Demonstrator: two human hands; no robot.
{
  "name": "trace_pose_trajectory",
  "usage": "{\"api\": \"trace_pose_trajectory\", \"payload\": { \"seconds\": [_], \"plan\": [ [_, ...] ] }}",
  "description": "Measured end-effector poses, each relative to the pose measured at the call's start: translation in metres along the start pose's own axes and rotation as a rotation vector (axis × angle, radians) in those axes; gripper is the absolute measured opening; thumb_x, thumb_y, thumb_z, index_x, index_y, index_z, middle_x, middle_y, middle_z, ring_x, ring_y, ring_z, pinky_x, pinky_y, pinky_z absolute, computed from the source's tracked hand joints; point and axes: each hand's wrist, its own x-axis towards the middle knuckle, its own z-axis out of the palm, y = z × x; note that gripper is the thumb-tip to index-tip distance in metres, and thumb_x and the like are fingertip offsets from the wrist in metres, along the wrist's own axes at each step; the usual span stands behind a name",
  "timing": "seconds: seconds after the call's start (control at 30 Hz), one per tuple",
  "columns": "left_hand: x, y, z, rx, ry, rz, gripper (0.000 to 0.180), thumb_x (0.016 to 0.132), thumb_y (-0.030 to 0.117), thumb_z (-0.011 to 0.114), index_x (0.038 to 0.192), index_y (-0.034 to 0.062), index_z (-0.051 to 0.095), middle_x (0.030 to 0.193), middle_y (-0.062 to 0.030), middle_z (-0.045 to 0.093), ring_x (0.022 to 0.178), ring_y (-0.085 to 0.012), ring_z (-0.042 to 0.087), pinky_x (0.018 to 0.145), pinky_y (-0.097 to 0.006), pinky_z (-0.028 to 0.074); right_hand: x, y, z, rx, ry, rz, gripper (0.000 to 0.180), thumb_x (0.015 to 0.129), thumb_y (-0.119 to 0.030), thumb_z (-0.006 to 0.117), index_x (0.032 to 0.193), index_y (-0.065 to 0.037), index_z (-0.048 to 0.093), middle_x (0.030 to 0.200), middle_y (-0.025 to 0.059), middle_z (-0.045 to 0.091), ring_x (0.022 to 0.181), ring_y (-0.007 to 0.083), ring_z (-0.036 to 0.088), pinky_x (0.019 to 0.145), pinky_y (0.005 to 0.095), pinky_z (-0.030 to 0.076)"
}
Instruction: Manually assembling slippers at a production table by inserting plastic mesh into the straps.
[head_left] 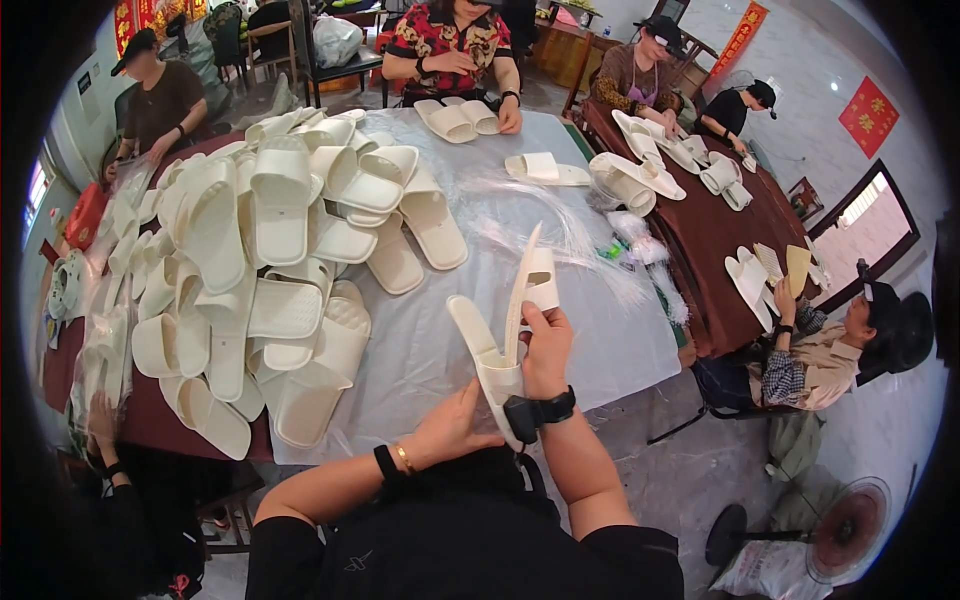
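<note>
Left hand [450,425] in first, low by the near edge of the table, its fingers against the lower slipper; whether they close on it, I can't tell. Now the sweep from the left: a big pile [285,200] of cream slippers, heaped at all angles, soles and straps every way, then a bare stretch of clear sheet [400,400] over the tabletop. Next comes the left slipper [472,325], tilted, one end up and away, its strap low and close to the wrists. Hard beside it, the right slipper [520,305] stands almost on edge, strap facing right, and the two make a narrow V that meets at the bottom. Does the lower end sit inside the other's strap? Can't tell from here. And the right hand [545,350] has that second slipper firmly gripped, thumb up by the strap. So the step in hand, as I read it, is fitting one slipper against its partner. The next move would call for a steady left hand and a small turn of the right wrist, closing the V without bending a strap. Off to the right, loose clear strands [570,235], then the brown table [715,275] bearing more slippers.
</note>
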Motion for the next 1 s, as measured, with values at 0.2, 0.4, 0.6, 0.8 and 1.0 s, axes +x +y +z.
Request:
{"api": "trace_pose_trajectory", "payload": {
  "seconds": [0.2,0.4,0.6,0.8,1.0],
  "plan": [
    [-0.005,-0.013,0.008,-0.615,-0.167,-0.251,0.109,0.069,0.020,0.084,0.146,0.0002,0.009,0.127,-0.0259,0.053,0.110,-0.0338,0.060,0.095,-0.040,0.048,-0.009,0.002,0.016,0.093,-0.009,-0.002,0.011,0.087,-0.014,0.067,0.095,-0.008,0.062,0.081,-0.0022,0.063,0.067,0.0054,0.055,0.054,0.0201,0.040],
    [-0.009,-0.003,0.005,-0.875,-0.172,-0.238,0.100,0.075,0.009,0.079,0.147,0.0073,0.009,0.128,-0.0186,0.052,0.114,-0.0262,0.056,0.095,-0.039,0.048,-0.014,-0.008,0.020,0.258,0.087,0.025,0.009,0.088,-0.015,0.065,0.090,-0.007,0.061,0.080,-0.0019,0.062,0.064,0.0048,0.051,0.056,0.0211,0.039],
    [-0.017,-0.026,0.020,-0.395,0.147,-0.103,0.085,0.080,0.006,0.059,0.149,0.0071,0.008,0.119,-0.0218,0.058,0.105,-0.0332,0.062,0.091,-0.040,0.048,-0.012,-0.006,0.017,0.241,0.087,-0.048,0.008,0.088,-0.013,0.065,0.090,-0.006,0.061,0.081,-0.0011,0.062,0.065,0.0055,0.052,0.057,0.0218,0.041],
    [-0.017,-0.027,-0.059,-0.317,0.023,-0.333,0.046,0.084,0.013,0.056,0.129,0.0044,0.051,0.109,-0.0187,0.064,0.103,-0.0280,0.063,0.088,-0.036,0.048,0.007,-0.042,-0.017,0.172,0.132,-0.273,0.008,0.087,-0.009,0.065,0.088,-0.005,0.059,0.081,-0.0010,0.061,0.066,0.0051,0.052,0.057,0.0217,0.041],
    [0.014,-0.024,-0.134,-0.024,-0.250,-0.180,0.031,0.080,0.014,0.059,0.109,0.0039,0.066,0.089,-0.0189,0.069,0.083,-0.0327,0.067,0.076,-0.035,0.051,0.012,-0.040,-0.050,-0.467,0.036,-0.475,0.012,0.084,-0.009,0.067,0.081,-0.003,0.058,0.072,0.0004,0.058,0.058,0.0093,0.051,0.055,0.0258,0.042]
  ]
}}
